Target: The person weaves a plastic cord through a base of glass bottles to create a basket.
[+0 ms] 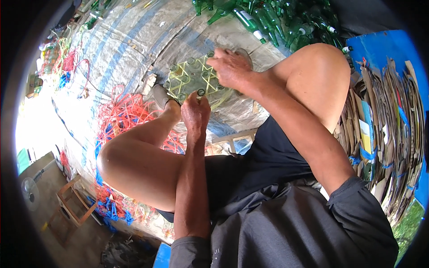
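A group of several glass bottles [191, 61], seen from above, is bound with pale yellow straps in crossing lines, between my feet. My left hand [195, 111] is at the near edge of the bottles, fingers curled round a bottle top. My right hand [230, 67] is over the upper-right corner of the group with bent fingers; what is in them is hidden. My left shoe [160, 94] is beside the bottles, and my bent legs frame them.
Green bottles [263, 24] pile up on the striped tarp [129, 49]. Tangled red strapping [120, 111] lies left. Tied flattened cardboard [384, 134] leans by a blue board [371, 44] at right. A fan [30, 194] and wooden frame [76, 203] are at lower left.
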A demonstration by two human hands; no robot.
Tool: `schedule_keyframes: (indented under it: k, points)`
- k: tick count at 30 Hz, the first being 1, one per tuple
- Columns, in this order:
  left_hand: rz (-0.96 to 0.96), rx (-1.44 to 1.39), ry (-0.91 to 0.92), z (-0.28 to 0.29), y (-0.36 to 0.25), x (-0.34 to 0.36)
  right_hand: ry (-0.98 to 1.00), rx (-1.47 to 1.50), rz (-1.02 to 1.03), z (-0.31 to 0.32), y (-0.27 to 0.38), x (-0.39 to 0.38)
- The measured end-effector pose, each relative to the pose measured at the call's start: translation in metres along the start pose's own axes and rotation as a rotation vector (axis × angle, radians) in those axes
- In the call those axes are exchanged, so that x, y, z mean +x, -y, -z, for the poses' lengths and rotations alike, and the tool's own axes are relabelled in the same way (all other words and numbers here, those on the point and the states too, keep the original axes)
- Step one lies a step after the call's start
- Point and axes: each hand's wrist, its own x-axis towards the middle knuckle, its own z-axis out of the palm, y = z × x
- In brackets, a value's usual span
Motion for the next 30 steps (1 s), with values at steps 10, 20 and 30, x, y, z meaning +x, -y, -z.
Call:
schedule_keyframes:
  k: [10,20,30]
  points:
    - [-0.148,0.363,0.026,0.008,-0.013,0.001,-0.042,0.033,0.152,-0.027,0.016,-0.016]
    - [-0.48,0.688,0.245,0.032,-0.024,0.028,0.005,0.079,0.137,-0.023,0.017,-0.014]
    - [-0.549,0.688,0.346,0.04,-0.038,0.051,0.007,0.091,0.119,-0.031,0.015,-0.011]
